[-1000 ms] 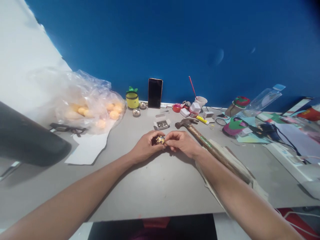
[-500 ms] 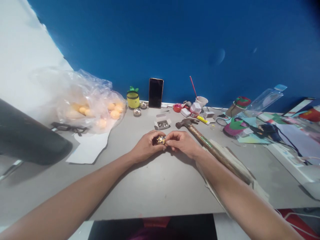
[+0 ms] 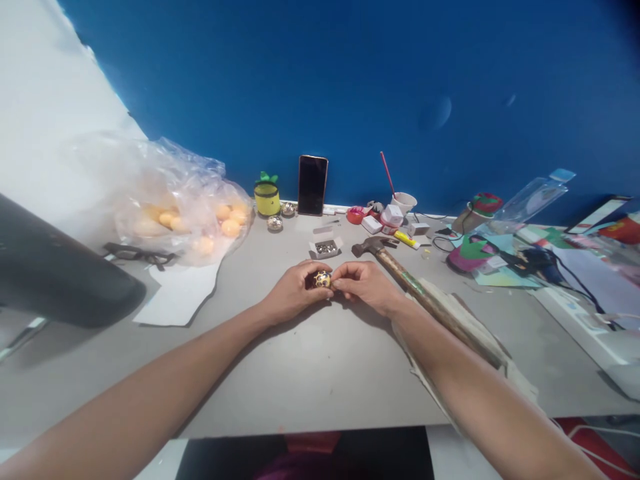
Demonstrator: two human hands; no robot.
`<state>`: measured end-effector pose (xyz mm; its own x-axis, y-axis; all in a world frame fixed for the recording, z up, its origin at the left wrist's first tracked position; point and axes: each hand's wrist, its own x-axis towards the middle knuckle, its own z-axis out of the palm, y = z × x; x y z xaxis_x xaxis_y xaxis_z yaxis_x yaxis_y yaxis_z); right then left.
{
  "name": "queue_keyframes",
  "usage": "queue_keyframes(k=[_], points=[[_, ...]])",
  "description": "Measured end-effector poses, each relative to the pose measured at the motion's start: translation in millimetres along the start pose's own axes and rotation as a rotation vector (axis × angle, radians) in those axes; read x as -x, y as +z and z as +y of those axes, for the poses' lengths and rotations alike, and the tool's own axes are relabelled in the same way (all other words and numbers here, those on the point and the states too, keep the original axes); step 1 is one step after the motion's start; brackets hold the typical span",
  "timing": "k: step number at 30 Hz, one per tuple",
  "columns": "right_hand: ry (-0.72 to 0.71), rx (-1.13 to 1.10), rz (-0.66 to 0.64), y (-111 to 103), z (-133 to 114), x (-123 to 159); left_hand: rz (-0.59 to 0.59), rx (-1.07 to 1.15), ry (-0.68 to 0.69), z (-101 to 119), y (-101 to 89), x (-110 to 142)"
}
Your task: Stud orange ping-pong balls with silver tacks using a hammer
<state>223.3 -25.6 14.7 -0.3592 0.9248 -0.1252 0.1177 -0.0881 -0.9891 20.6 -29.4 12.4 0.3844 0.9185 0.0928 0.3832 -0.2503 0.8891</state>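
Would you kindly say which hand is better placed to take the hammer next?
Probably the right hand: the hammer lies nearer it, while the left hand is wrapped around the small yellow ball.

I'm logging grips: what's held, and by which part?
The left hand holds a spotted yellow ball by its left side; whether the right hand grips anything is unclear.

A small, round yellow ball (image 3: 323, 279) has dark, shiny spots; 2 round silvery balls (image 3: 275, 223) glint; the flat table (image 3: 300, 373) is grey, the flat wall (image 3: 280, 80) deep blue.
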Motion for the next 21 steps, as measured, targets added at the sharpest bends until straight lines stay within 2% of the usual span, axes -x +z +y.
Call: queue_keyframes(k=[12,21], points=[[0.03,-0.007,-0.032,-3.4,8.7,-1.0,-0.009,-0.017,0.0,2.2,-0.3,0.1],[0.022,0.005,-0.009,-0.8,7.1,-0.8,-0.001,-0.009,0.015,-1.2,0.7,-0.5]])
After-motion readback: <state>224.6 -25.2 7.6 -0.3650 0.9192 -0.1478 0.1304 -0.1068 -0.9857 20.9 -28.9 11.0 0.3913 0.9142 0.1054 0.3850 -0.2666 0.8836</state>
